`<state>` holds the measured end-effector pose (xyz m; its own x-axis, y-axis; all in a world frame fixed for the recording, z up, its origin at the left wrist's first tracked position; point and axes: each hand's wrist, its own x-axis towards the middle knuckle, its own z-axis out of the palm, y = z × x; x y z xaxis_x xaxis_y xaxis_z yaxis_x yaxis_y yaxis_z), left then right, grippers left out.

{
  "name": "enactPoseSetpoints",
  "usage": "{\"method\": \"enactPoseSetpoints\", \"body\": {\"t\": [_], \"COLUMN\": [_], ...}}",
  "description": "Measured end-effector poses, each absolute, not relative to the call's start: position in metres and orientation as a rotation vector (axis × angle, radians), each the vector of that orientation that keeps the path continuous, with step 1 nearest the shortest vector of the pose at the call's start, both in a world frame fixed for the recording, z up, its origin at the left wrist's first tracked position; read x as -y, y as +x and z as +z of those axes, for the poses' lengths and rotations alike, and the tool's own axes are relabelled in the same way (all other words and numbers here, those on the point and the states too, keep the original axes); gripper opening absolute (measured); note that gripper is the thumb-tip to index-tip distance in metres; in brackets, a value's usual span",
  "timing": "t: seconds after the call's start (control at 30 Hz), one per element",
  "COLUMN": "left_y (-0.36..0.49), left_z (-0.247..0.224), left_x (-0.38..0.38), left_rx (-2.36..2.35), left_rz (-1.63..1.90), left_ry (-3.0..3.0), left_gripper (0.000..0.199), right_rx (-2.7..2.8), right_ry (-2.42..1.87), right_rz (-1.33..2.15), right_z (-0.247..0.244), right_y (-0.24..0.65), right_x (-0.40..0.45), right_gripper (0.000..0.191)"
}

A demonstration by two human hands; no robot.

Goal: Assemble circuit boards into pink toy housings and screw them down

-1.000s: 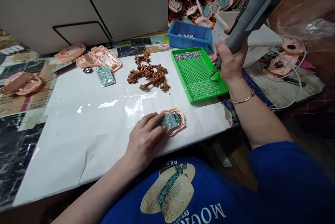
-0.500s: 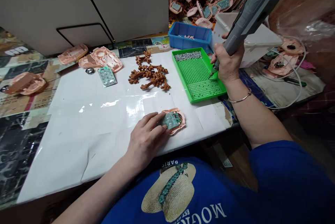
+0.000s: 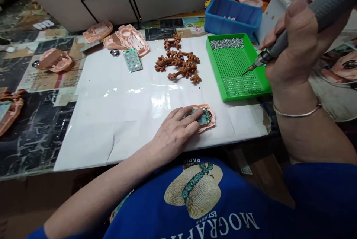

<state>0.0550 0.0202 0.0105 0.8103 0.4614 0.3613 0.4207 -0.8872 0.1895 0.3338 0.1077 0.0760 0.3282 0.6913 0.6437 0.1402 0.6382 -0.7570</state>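
- Head view: one left hand (image 3: 177,131) lies over one pink shell (image 3: 212,119) near the white sheet's front edge, toward its right corner. Its fingers spread across the one circuit board (image 3: 205,119) inside; whether they pinch the shell's rim, I cannot tell.
- One right hand (image 3: 297,54) is clenched round one grey screwdriver (image 3: 333,8); its single bit points down over the green tray, contact unclear. One bracelet (image 3: 297,114) circles that wrist.
- One green tray (image 3: 216,77) overlaps the sheet's right edge. One heap of silvery screws (image 3: 227,43) fills its far end; the rows of small metal pieces at its near end are too fine to count.
- One blue bin (image 3: 231,26) stands just beyond the tray's far edge, with a few pale bits inside.
- Brown branching pieces (image 3: 181,62) lie toward the sheet's far edge: one slightly apart, the rest tangled beyond counting.
- Near the sheet's far left corner: one loose board (image 3: 133,60), one round metallic disc (image 3: 114,53), and pink casings (image 3: 132,38), their number unclear.
- Past the sheet's left edge, one more casing (image 3: 57,61) and another, cut off by the view (image 3: 12,110).
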Motion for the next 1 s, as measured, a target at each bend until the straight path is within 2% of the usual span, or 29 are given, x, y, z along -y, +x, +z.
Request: {"method": "enactPoseSetpoints", "body": {"t": [0.1, 0.2, 0.27, 0.4, 0.7, 1.0], "left_y": [0.055, 0.055, 0.055, 0.057, 0.055, 0.056], "left_z": [0.01, 0.01, 0.01, 0.01, 0.011, 0.007], "left_x": [-0.02, -0.019, -0.018, -0.017, -0.016, -0.017], "left_rx": [-0.688, -0.697, -0.71, -0.726, -0.723, -0.728], "left_rz": [0.62, 0.591, 0.574, 0.612, 0.59, 0.645], "left_ry": [2.894, 2.896, 2.892, 2.901, 2.855, 2.892], "left_gripper": [0.02, 0.018, 0.017, 0.019, 0.017, 0.019], "right_rx": [1.215, 1.273, 1.286, 1.288, 1.306, 1.403], "right_ry": [-0.654, -0.744, -0.765, -0.742, -0.699, -0.861], "right_rz": [0.346, 0.526, 0.621, 0.742, 0.739, 0.738], "right_z": [0.077, 0.076, 0.076, 0.071, 0.058, 0.057], "right_y": [0.295, 0.264, 0.252, 0.242, 0.239, 0.244], "right_x": [-0.085, -0.064, -0.054, -0.047, -0.053, -0.046], "right_gripper": [0.015, 0.018, 0.011, 0.027, 0.027, 0.028]}}
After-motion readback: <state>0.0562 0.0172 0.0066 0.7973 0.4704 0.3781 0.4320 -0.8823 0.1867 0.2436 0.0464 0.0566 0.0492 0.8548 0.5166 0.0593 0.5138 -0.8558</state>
